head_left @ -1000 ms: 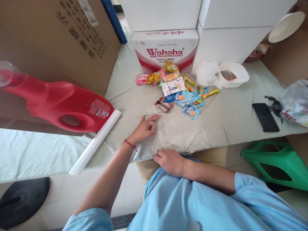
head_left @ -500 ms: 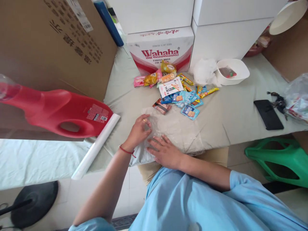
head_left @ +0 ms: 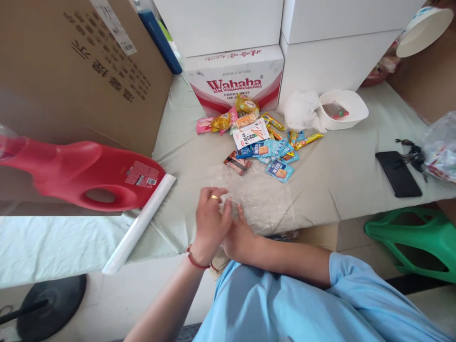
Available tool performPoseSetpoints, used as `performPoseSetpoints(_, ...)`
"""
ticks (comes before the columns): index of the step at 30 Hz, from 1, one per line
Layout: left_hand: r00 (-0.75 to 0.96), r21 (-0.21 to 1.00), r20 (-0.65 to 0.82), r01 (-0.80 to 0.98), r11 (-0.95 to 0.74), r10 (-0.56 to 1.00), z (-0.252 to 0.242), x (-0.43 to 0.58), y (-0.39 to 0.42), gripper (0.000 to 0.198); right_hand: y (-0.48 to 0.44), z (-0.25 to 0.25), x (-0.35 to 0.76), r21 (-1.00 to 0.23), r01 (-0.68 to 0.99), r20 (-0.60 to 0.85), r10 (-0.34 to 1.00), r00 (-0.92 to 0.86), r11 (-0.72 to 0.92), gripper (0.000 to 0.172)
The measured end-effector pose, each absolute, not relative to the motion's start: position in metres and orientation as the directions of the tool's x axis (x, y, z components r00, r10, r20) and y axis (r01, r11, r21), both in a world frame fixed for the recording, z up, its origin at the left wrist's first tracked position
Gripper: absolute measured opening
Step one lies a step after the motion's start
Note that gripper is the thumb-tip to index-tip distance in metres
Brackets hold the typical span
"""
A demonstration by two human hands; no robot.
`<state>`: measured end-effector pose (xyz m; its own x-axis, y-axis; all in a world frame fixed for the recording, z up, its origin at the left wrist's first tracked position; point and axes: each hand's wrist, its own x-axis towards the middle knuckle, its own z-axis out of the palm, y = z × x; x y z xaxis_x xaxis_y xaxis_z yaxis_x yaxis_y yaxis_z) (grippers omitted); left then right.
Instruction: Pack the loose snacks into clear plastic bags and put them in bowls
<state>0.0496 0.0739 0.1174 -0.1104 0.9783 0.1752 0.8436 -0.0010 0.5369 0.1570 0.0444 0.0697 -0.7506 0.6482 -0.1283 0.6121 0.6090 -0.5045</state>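
A thin, crinkled sheet of clear plastic film (head_left: pixel 270 204) lies flat on the cloth-covered table, along its front edge. My left hand (head_left: pixel 212 221), with a gold ring and a red string bracelet, is closed over the film's left part, its fingers bent and thumb opposite. Close against it, my right hand (head_left: pixel 240 237) rests at the table's front edge, turned on its side. One of its fingers points up over the film; the others are hidden behind my left hand. Beyond the film lies a pile of small snack packets (head_left: pixel 263 147), including a reddish-brown packet (head_left: pixel 238 163) and a light blue packet (head_left: pixel 280 170).
At left stand a large cardboard box (head_left: pixel 117 109), a red jug (head_left: pixel 96 178) and a white roll (head_left: pixel 140 223). Behind the snacks is a Wahaha carton (head_left: pixel 235 76). On the right are a white bowl (head_left: pixel 347 111), a phone (head_left: pixel 398 174) and a green stool (head_left: pixel 416 237).
My left hand has moved right and toward me, up against my right hand. The right hand has turned from lying flat onto its side. The snack packets have stayed put.
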Motion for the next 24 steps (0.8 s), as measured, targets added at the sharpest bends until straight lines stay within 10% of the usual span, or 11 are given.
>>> performPoseSetpoints(4, -0.074, 0.633, 0.108, 0.774, -0.011, 0.991, 0.094, 0.055, 0.079, 0.041, 0.044, 0.069, 0.161, -0.507, 0.592, -0.143, 0.616, -0.774, 0.626, 0.052)
performPoseSetpoints(13, 0.044, 0.237, 0.011, 0.971, -0.045, 0.999, 0.045, 0.025, 0.063, 0.062, 0.107, 0.103, 0.228, -0.66, 0.481, -0.165, 0.513, -0.842, 0.577, 0.028)
performPoseSetpoints(17, 0.065, 0.225, 0.004, 0.972, -0.064, 0.998, 0.047, 0.032, 0.057, 0.067, 0.195, 0.127, 0.248, -0.387, 0.85, -0.167, 0.88, -0.445, 0.357, 0.036)
performPoseSetpoints(24, 0.067, 0.277, 0.026, 0.958, -0.071, 0.997, 0.042, 0.033, 0.05, 0.063, 0.284, 0.123, 0.19, -0.086, 0.972, -0.248, 0.941, -0.232, 0.218, 0.067)
